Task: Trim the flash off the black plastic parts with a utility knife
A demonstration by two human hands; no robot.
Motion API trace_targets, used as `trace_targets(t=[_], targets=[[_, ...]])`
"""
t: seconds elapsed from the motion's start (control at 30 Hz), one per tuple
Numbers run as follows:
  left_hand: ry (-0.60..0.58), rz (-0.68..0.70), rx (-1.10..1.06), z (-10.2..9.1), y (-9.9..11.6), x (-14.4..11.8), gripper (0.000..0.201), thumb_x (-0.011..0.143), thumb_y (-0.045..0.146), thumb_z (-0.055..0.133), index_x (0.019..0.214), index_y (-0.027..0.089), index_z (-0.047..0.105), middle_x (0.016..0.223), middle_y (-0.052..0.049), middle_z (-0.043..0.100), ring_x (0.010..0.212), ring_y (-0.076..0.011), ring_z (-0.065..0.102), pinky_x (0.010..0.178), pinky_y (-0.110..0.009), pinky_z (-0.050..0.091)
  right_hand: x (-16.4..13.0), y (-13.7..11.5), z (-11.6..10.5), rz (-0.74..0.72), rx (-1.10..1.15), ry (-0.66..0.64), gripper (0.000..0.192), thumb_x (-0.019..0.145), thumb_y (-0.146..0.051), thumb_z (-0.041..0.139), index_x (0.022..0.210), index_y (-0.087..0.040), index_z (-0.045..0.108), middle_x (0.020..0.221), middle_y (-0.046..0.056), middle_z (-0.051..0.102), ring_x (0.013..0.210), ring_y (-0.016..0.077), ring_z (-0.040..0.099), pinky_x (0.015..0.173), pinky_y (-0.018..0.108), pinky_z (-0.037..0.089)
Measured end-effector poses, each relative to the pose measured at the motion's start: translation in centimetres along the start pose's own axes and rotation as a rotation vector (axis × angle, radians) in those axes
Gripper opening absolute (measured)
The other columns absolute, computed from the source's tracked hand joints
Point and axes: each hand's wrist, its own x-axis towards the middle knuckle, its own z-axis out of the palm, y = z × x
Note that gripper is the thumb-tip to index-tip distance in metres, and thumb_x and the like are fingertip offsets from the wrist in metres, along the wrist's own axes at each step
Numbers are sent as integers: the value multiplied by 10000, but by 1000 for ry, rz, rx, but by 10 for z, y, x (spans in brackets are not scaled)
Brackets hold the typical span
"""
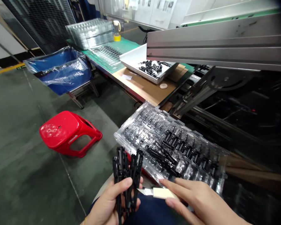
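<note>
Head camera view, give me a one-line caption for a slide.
Left hand grips a bundle of black plastic parts while the right hand holds a small blade beside a clear tray.

Left hand (107, 203) is gripping a bunch of black plastic parts (126, 175) upright; right hand (196, 200) is pinching a small blade (154, 192) beside the clear tray (170, 147). Red stool (67, 132) is lying tipped on the floor.

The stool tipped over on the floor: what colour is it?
Red; the stool shows in the head view, left of the left hand.
</note>
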Motion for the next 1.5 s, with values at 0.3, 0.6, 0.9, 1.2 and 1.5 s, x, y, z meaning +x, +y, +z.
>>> trace_targets(t=[0.3, 0.6, 0.9, 1.2, 1.5], targets=[[13, 1, 42, -7, -5, 0, 135, 675, 133, 494, 760, 60, 569, 550, -35, 550, 377, -73, 482, 398, -168, 425, 1, 2, -3, 4, 53, -68, 207, 750, -305, 376, 842, -222, 542, 668, 11, 576, 508, 92, 520, 461, 192, 380], [27, 33, -47, -9, -4, -3, 116, 664, 63, 490, 762, 53, 552, 671, -88, 594, 528, -117, 531, 426, -204, 449, 5, 8, 9, -10, -59, -44, 192, 744, -322, 379, 713, -185, 510, 577, 6, 471, 506, 109, 436, 448, 221, 290], [34, 78, -60, -10, -8, -1, 110, 660, 84, 510, 759, 49, 545, 622, -83, 596, 502, -122, 546, 486, -226, 463, 26, -20, 31, 203, 614, 95, 79, 742, -220, 411, 721, -168, 467, 642, -3, 466, 564, 80, 429, 510, 184, 343], [130, 231, -77, -5, -19, 8, 454, 646, 49, 511, 1049, 199, 368, 561, 26, 578, 417, -89, 522, 343, -131, 384, 40, -40, 59, 185, 577, 256, 180, 720, -143, 414, 850, -158, 538, 775, 55, 457, 675, 124, 453, 568, 237, 375], [-53, 181, -92, -19, -17, 22, 315, 653, 147, 541, 956, 94, 476, 808, -102, 601, 704, -187, 568, 602, -250, 471, 26, -31, 81, 206, 548, 386, 146, 732, -162, 396, 601, -146, 457, 535, -4, 436, 498, 90, 414, 456, 207, 324]])
